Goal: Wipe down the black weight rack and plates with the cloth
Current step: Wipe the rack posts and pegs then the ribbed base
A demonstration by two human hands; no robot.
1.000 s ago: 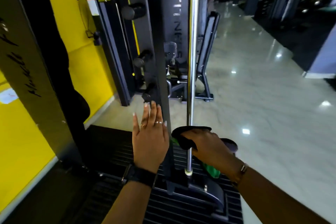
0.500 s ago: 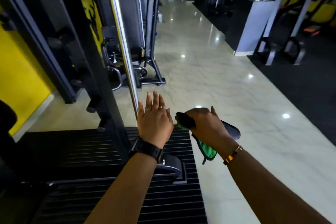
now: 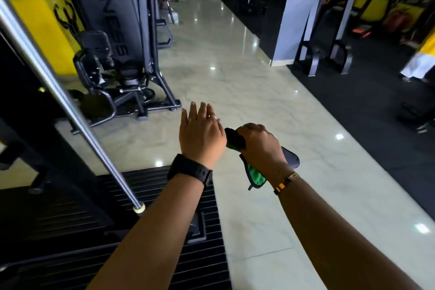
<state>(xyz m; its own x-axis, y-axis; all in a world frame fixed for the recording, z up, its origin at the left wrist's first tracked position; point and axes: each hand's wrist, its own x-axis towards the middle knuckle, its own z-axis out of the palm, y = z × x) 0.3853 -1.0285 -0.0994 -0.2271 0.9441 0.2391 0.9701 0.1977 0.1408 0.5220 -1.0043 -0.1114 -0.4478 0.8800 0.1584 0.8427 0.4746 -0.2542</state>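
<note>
My left hand (image 3: pixel 201 135) is held out flat in the air, fingers straight and together, with rings on two of them and a black watch (image 3: pixel 190 170) on the wrist. Just beside it, my right hand (image 3: pixel 261 146) grips the bunched cloth (image 3: pixel 255 178), black outside with green showing below my palm. A gold bracelet (image 3: pixel 286 182) sits on that wrist. Below my hands the black ribbed mat (image 3: pixel 70 231) meets the pale glossy floor (image 3: pixel 247 92). A slanted steel bar (image 3: pixel 58 96) crosses on my left, its capped end over the mat.
</note>
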